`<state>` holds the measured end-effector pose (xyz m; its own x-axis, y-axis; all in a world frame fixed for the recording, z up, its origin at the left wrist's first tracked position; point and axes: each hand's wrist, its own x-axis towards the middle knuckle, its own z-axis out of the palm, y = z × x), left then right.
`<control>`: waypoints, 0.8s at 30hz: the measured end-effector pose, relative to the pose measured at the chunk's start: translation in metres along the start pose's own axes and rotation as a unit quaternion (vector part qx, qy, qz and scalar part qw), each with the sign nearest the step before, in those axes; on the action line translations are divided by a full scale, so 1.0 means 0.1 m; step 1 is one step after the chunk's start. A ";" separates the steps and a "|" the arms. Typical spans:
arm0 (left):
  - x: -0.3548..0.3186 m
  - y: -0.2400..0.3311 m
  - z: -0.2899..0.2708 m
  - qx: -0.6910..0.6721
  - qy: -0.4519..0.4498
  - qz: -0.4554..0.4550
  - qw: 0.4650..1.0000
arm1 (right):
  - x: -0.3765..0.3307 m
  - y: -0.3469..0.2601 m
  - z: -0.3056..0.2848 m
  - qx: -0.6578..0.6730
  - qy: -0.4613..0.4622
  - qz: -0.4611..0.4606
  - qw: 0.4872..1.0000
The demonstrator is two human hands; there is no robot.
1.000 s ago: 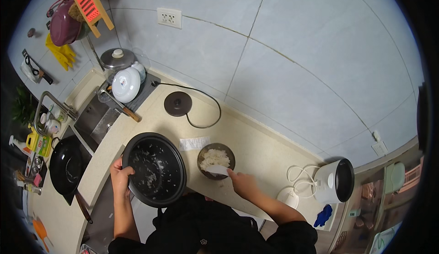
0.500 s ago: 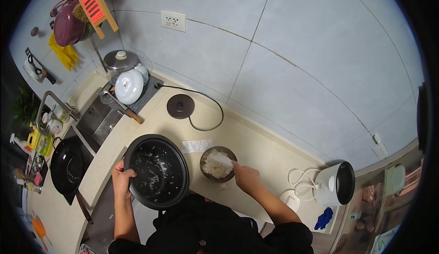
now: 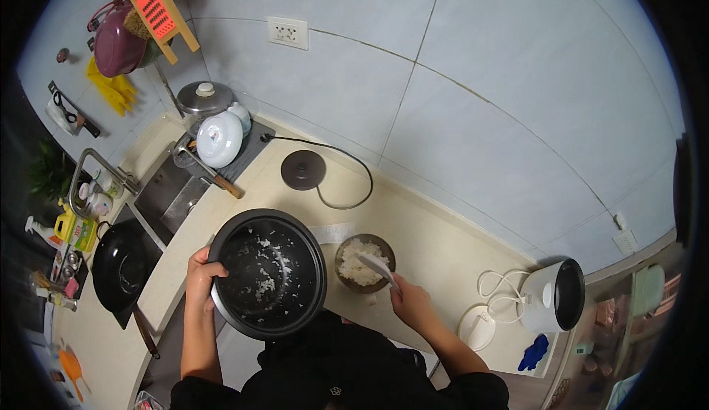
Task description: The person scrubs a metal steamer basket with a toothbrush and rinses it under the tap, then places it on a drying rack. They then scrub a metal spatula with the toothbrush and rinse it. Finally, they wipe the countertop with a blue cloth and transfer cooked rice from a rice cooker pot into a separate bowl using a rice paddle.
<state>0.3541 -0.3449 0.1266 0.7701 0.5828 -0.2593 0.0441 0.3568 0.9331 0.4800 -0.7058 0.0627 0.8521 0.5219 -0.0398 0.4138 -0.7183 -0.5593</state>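
Observation:
My left hand (image 3: 199, 280) is closed on the left rim of a black rice cooker pot (image 3: 255, 303), thumb inside the wall. The pot is tilted so its inside shows, with loose rice grains stuck to its bottom and sides. My right hand (image 3: 412, 305) grips a pale rice paddle (image 3: 379, 266). Its blade is over a metal bowl (image 3: 391, 256) on the counter. White cooked rice (image 3: 354, 261) is heaped in the bowl; whether the blade touches it I cannot tell. Behind the pot, a paper slip (image 3: 332, 233) lies partly covered.
A round dark kettle base (image 3: 303, 170) with a cord sits toward the wall. The white rice cooker body (image 3: 546, 296) lies at right, beside a white cable and a blue cloth-like item (image 3: 532, 352). At left are a sink (image 3: 171, 188) and a black wok (image 3: 125, 266).
The whole view has shifted slightly, moving things rightward in the picture. The paddle's blade now shows more edge-on and tilted over the rice. Both hands keep their holds.

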 end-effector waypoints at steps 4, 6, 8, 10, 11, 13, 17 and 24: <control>0.01 0.13 0.05 0.009 -0.014 -0.002 1.000 | 0.07 0.03 0.04 -0.007 -0.006 0.025 1.000; 0.00 0.15 0.03 0.010 -0.026 -0.007 1.000 | 0.05 0.00 0.04 0.007 0.016 -0.009 1.000; 0.01 0.16 0.00 0.015 -0.031 -0.013 0.999 | 0.12 0.05 0.11 -0.019 0.031 -0.016 0.999; 0.01 0.15 0.01 0.022 -0.031 -0.015 0.999 | 0.20 0.15 0.21 -0.040 0.048 -0.032 0.998; -0.02 0.17 0.05 0.023 -0.024 -0.016 0.999 | 0.25 0.19 0.27 -0.045 0.053 -0.048 0.996; -0.04 0.13 0.01 0.030 -0.027 -0.017 0.999 | 0.27 0.23 0.31 -0.068 0.080 -0.098 0.990; -0.14 0.13 -0.10 0.025 -0.005 -0.015 1.000 | 0.56 0.44 0.23 0.023 0.155 -0.098 0.983; -0.34 0.24 -0.17 0.010 0.043 -0.013 0.999 | 1.69 1.33 0.59 0.010 0.060 -0.061 0.996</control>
<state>0.3176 -0.3437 0.1534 0.7107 0.6352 -0.3024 0.0764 0.3576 0.9307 0.6600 -0.6860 -0.0674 0.8285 0.5451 0.1283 0.5115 -0.6434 -0.5695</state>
